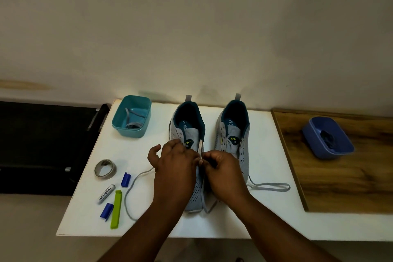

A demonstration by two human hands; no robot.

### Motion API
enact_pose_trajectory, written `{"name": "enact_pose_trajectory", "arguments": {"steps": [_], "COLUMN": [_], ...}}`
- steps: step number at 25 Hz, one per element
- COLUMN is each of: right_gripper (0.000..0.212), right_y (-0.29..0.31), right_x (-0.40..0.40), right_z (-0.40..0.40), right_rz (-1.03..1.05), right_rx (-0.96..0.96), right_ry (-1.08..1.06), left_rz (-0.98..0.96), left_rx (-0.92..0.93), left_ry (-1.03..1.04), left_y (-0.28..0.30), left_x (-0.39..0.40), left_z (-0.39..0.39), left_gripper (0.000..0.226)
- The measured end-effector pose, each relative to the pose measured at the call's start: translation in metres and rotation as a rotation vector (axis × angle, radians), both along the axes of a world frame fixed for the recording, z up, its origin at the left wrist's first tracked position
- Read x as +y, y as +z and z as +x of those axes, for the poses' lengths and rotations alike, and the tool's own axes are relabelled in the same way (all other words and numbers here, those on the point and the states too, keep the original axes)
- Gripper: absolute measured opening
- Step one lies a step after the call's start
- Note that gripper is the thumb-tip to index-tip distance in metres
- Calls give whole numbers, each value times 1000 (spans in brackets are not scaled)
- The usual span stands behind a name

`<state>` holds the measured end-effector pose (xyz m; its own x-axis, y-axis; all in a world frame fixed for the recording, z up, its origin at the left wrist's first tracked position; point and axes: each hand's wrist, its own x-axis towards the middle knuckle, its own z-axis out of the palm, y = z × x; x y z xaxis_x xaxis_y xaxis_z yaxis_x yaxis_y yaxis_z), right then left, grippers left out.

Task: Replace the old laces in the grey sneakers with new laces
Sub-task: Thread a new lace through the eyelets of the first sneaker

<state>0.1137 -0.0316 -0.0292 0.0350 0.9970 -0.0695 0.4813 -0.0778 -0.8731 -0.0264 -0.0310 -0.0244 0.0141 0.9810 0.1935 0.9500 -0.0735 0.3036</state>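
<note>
Two grey sneakers stand side by side on the white table [148,155], toes towards me. My left hand [172,161] rests on the laces area of the left sneaker [189,127], fingers curled there. My right hand [221,168] pinches a grey lace end [200,151] at that shoe's right eyelet row. One grey lace tail [129,195] loops over the table to the left. Another lace [270,187] loops out beside the right sneaker [232,130]. What my left fingers hold is hidden.
A teal tub [119,125] at the back left holds a grey lace. A blue tub [344,151] with dark laces sits on the wooden board [331,187] at right. Tape roll [105,169], a battery [106,194], two blue clips [126,179] and a green clip [116,209] lie at left.
</note>
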Motion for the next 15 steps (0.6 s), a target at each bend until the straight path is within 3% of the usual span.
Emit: {"name": "enact_pose_trajectory", "arguments": {"steps": [3,7,11,13,15], "right_gripper": [22,15,12,14,15], "right_y": [1,2,6,19,36], "right_x": [2,7,3,5,13], "right_z": [6,12,8,14,39], "right_rz": [-18,0,142,177,200], "right_rx": [6,-121,-361,-475,-464], "right_ry": [52,49,88,-13,-234], "left_rz": [39,17,-8,-37,-64], "left_rx": [-87,-191,-253,-191,-110], "left_ry": [-32,-4,-65,-85,-108], "left_y": [-4,-4,-1,3,7], "left_x": [2,9,9,9,8], "left_z": [-5,-11,-15,-17,-19], "left_gripper": [13,38,30,38,53]}}
